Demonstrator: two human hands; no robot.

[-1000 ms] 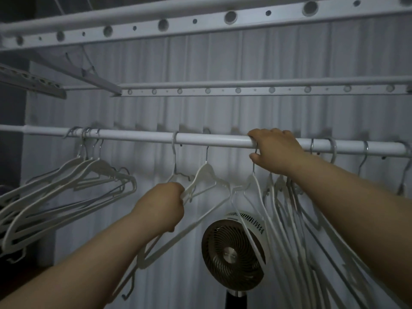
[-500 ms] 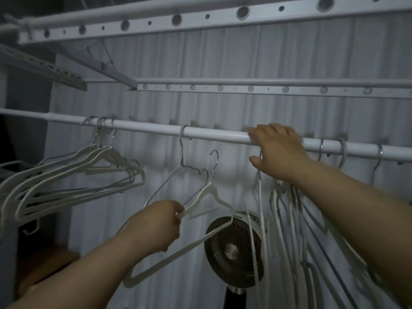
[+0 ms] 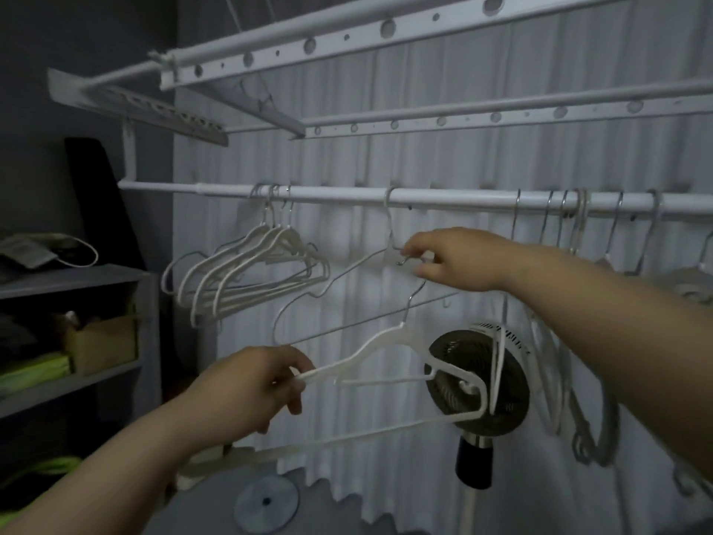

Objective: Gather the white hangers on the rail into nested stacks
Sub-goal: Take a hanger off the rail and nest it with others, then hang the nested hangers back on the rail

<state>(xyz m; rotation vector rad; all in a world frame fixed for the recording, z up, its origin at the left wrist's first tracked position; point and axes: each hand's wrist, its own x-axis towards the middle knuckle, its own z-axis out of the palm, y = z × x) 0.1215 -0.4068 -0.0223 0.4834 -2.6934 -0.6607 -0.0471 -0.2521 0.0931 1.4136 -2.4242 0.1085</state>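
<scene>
A shelf unit (image 3: 77, 279) stood at far left; right of it a nested stack of white hangers (image 3: 262, 272) hung on the rail (image 3: 443, 196); the left hand (image 3: 247, 388) held one white hanger (image 3: 386, 349) below the rail and clear of it, fingers (image 3: 297, 364) curled round its left arm; a wire hanger (image 3: 339, 303) hung on the rail behind; the right hand (image 3: 459, 260) pinched the white hanger's metal hook (image 3: 414, 299) beside the wire hanger's neck; further hangers (image 3: 571, 233) hung spaced along the rail at right, above a fan (image 3: 455, 380).

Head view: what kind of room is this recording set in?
Probably a home laundry or drying corner: a rail hung with white hangers, perforated rack bars above, a standing fan and a curtain behind.
</scene>
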